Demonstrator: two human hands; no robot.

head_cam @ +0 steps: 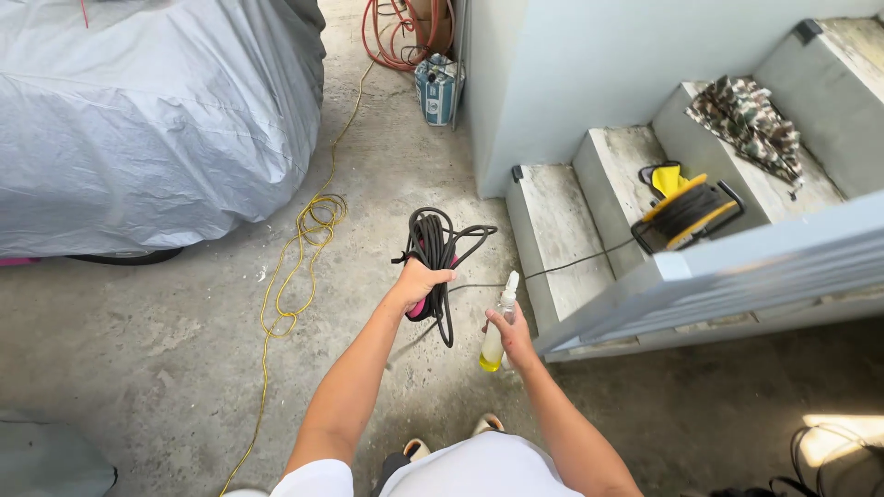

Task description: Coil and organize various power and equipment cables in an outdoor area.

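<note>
Left hand [419,281] is gripping a bundle of coiled black cable [435,248], fingers wrapped tight around the middle of the loops; a pink piece is showing under the palm, and the lower loops are hanging down below the fist. The coil is being held out in front of the body, over the concrete floor [166,350].

Right hand [512,333] is clasping a small spray bottle [498,327] with yellow liquid in its bottom, fingers closed around the body, white nozzle pointing up. The bottle is sitting just beside the hanging end of the coil, close to the lowest concrete step [552,230].

A yellow cable reel [689,213] wound with black cord is resting two steps up, its thin black lead running down across the lowest step toward the hands. A folded camouflage umbrella [750,124] is lying on a higher step. A yellow rope [299,258] is trailing along the floor to the left, beside a vehicle under a grey cover [147,120]. Red hose [391,37] is lying coiled at the far wall
</note>
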